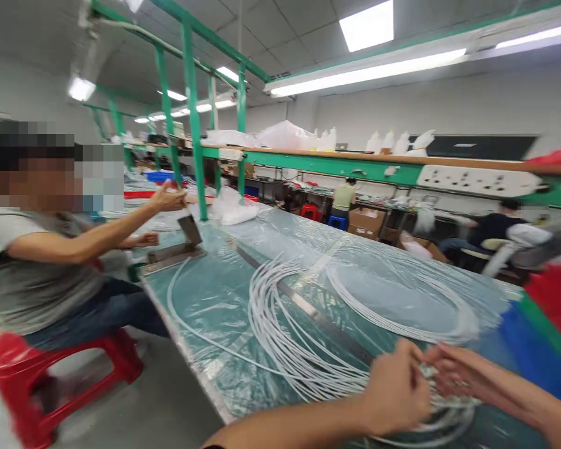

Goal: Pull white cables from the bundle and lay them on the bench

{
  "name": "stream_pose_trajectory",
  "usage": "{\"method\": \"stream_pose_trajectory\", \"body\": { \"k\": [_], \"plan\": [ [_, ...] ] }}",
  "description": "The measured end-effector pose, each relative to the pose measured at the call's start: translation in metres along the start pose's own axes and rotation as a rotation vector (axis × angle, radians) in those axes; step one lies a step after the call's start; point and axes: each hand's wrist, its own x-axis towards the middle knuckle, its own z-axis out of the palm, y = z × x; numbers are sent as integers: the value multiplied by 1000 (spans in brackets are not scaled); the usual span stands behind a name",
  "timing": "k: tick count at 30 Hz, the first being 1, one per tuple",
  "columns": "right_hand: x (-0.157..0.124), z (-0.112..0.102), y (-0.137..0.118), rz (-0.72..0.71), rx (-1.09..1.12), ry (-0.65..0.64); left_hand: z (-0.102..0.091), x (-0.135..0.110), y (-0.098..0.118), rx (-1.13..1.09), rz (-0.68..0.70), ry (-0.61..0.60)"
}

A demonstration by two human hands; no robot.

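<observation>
My left hand [395, 390] and my right hand [465, 374] meet at the near edge of the table, both with fingers closed on a bundle of thin white tubing [299, 337]. The tubing lies in wide loops across the plastic-covered green table [215, 299], and a second coil [402, 299] spreads to the right of the first. A single strand [177, 312] curves out to the left. The picture is smeared by motion, so the finger grip shows only roughly.
A co-worker in a grey shirt sits on a red stool [51, 380] at the left, one hand [168, 199] raised over a metal device [182, 246]. Green frame posts [194, 125] rise from the table. Other people sit at benches behind. Red and blue bins [551, 312] stand at right.
</observation>
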Motion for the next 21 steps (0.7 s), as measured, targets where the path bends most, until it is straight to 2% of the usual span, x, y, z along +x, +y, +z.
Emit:
{"method": "stream_pose_trajectory", "body": {
  "k": [1, 3, 8, 12, 16, 18, 21],
  "plan": [
    [-6, 7, -14, -34, 125, -130, -6, 8, 1, -56, -29, 51],
    [-11, 15, -33, -113, 240, -207, -13, 22, 3, -109, -21, 88],
    [-7, 11, -43, -154, 223, -182, -11, 42, 3, -204, 80, 46],
    [-7, 7, -40, -169, 217, -134, -17, 36, -4, -175, 96, -23],
    [-6, 1, -40, -265, 328, 32, -49, 8, -32, -56, 101, -107],
    [-5, -6, -40, -321, 442, 188, -74, -12, -52, 92, 113, -167],
    [-3, -19, -35, -341, 632, 498, -122, -35, -87, 342, 90, -245]
  ]
}}
